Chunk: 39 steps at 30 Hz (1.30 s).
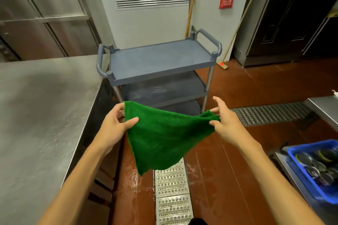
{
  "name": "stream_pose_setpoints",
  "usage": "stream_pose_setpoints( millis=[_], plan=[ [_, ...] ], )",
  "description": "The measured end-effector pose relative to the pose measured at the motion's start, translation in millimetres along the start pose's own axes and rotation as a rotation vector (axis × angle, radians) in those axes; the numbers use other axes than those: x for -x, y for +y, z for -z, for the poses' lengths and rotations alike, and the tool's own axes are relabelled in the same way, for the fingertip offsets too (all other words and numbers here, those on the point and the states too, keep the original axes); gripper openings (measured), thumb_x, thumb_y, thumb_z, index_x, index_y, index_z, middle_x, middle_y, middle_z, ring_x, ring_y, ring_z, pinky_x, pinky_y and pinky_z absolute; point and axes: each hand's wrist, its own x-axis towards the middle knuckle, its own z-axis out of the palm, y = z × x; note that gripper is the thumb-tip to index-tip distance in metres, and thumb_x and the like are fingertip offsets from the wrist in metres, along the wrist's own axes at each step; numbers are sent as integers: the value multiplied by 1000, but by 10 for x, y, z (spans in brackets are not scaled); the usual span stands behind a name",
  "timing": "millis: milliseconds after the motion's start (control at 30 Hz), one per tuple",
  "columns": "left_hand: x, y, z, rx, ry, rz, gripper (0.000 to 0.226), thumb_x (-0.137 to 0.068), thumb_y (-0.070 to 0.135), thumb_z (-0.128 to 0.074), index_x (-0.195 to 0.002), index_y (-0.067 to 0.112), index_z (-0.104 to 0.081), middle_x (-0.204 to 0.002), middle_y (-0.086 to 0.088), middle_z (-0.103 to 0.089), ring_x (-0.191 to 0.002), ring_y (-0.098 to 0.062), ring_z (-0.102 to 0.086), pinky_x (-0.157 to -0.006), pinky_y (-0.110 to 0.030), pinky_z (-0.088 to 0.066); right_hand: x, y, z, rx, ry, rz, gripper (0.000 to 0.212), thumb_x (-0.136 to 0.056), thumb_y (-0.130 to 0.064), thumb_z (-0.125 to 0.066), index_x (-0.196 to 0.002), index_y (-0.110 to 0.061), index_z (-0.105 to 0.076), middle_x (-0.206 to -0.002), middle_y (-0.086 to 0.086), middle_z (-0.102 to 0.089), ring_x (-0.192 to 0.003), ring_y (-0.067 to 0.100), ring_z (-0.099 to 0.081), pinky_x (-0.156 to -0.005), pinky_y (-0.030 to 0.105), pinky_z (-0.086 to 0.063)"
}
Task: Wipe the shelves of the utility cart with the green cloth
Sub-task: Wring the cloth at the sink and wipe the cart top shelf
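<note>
1. We look down on two bare forearms reaching forward, with a green cloth (164, 137) held up in the air between the hands.
2. The left hand (117, 122) pinches the cloth's upper left corner, thumb on the near face and fingers curled behind it.
3. The right hand (223, 117) pinches the opposite corner between thumb and a fingertip. Its other fingers are spread loosely above the grip.
4. Between the two grips the top edge sags slightly. Below them the cloth hangs down to a point.
5. Under that hanging point, a perforated metal drain (172, 188) runs along the floor (228, 179) towards us.
6. The cart (161, 60) stands just beyond the grips, on the far side of the cloth, and neither the hands nor the cloth touch it.
7. It is grey-blue, with three shelves and a looped handle at each end. The top shelf shows in full, while the cloth hides part of the lowest one.
8. Outward from the left grip lies a broad steel counter (45, 106).
9. Outward from the right grip and nearer to us, a blue crate (292, 153) holds round metal pieces.
10. Beyond the cart rises a white louvred unit (151, 14), and a broom (237, 29) leans on the wall to its right.
11. The floor is red-brown and shines wet beside the drain.
</note>
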Motion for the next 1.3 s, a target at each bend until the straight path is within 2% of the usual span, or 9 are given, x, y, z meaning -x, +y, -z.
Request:
stream_pose_setpoints(
  millis=[133,300,467,567,800,933,1100,1200,1300],
  plan=[
    [-412,-51,155,-180,-78,-6,73,-85,-7,-71,-140,33,-43,-115,5,-70,-106,-8,-69,-81,-23,-59,-529,-53,-132,57,79,79,50,-95,-5,-56,-139,-24,-39,-109,2,-63,-91,15,-59,-66,16,-42],
    [-1055,-159,311,-359,-78,17,69,-84,-4,-73,-135,35,-47,-113,2,-73,-104,-12,-71,-91,-39,-58,-1332,-55,-235,198,81,159,21,-94,-6,-57,-110,-15,-67,-110,6,-69,-104,21,-62,-85,26,-41],
    [-1864,-245,367,-498,136,71,48,-70,9,-86,-102,33,-58,-99,-1,-75,-94,-22,-73,-89,-53,-57,-2181,-126,-225,217,-35,178,24,-96,-4,-53,-106,-11,-73,-123,10,-62,-117,27,-56,-92,27,-39],
    [-2275,-107,313,-459,237,145,58,-73,1,-84,-115,23,-52,-90,-8,-72,-88,-27,-71,-86,-53,-57,-2747,-141,-152,194,-164,167,22,-97,-9,-55,-107,-14,-73,-150,4,-40,-136,24,-43,-112,33,-31],
    [-2911,211,298,-487,104,144,48,-68,-2,-86,-106,23,-70,-100,-3,-74,-92,-15,-71,-87,-33,-60,-3659,-284,-123,140,-417,170,23,-91,-29,-67,-114,-30,-66,-114,-10,-67,-112,9,-60,-98,28,-48],
    [-3269,224,388,-905,88,4,57,-63,0,-89,-112,26,-74,-104,6,-68,-102,-16,-63,-94,-36,-52,-4046,-485,-244,493,-565,189,66,-62,-41,-89,-121,-24,-65,-117,-8,-54,-111,15,-53,-97,35,-48],
    [-3842,90,587,-1007,248,-181,39,-66,-18,-79,-94,9,-80,-92,-10,-57,-81,-21,-54,-67,-5,-44,-4625,-611,-594,564,-324,326,24,-84,-11,-70,-106,-20,-74,-106,2,-63,-104,25,-58,-84,38,-52],
    [-4176,65,864,-1017,316,-262,24,-70,-12,-80,-86,6,-80,-108,-17,-55,-84,-25,-54,-78,-28,-50,-4984,-725,-704,524,-208,405,21,-88,-14,-66,-105,-23,-74,-97,2,-69,-93,24,-49,-80,37,-49],
    [-4532,125,1159,-1042,276,-272,23,-77,-7,-77,-90,12,-80,-108,-4,-65,-85,-11,-55,-79,-24,-49,-5316,-991,-765,448,-128,392,24,-86,-13,-67,-103,-28,-75,-92,4,-71,-91,24,-48,-79,39,-50]
  ],
)
